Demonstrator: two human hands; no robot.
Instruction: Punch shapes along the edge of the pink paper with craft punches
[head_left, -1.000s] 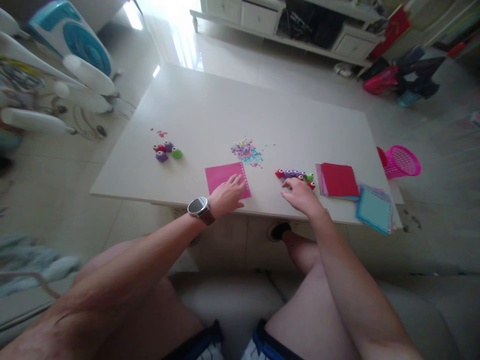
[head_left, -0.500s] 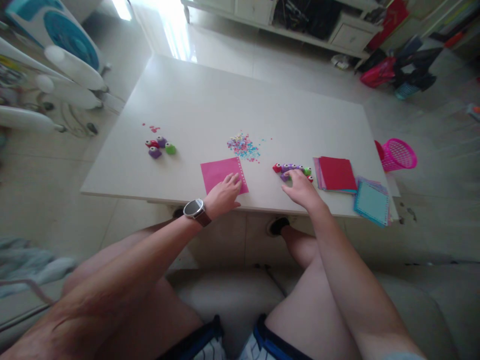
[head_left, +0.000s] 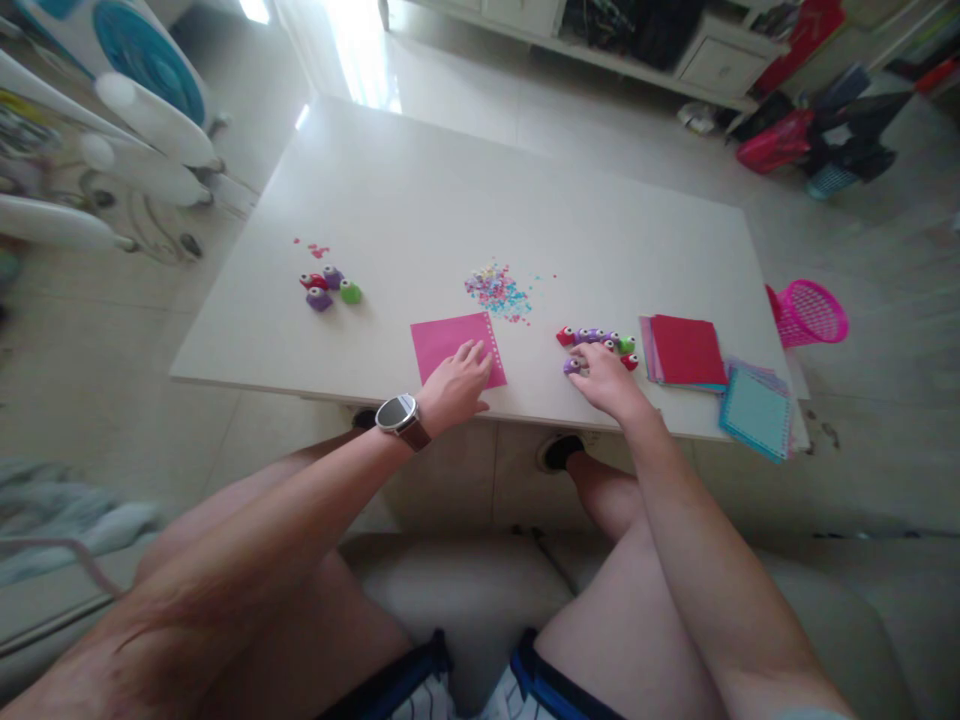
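A pink square sheet of paper [head_left: 444,343] lies near the table's front edge, with small holes punched along its right side. My left hand [head_left: 461,378], a watch on its wrist, rests over the sheet's lower right part with fingers stretched out. Farther right, my right hand [head_left: 604,378] has its thumb and fingers closed around a small purple craft punch [head_left: 572,367] with a white button. Just behind it stands a row of several red, purple and green craft punches [head_left: 595,336]. A red punch [head_left: 629,361] sits beside the hand, which hides part of the group.
Colourful punched paper bits [head_left: 499,292] are heaped mid-table. Several more punches [head_left: 330,287] stand at left, near red scraps [head_left: 319,251]. Right of my right hand lie a red-topped paper stack [head_left: 688,350] and blue punched sheets [head_left: 756,410]. A pink basket [head_left: 812,312] is beyond the table's right edge.
My right hand has taken hold of the purple punch and drawn it slightly toward me, away from the row. My left hand stays on the pink paper. The whole view has shifted a little.
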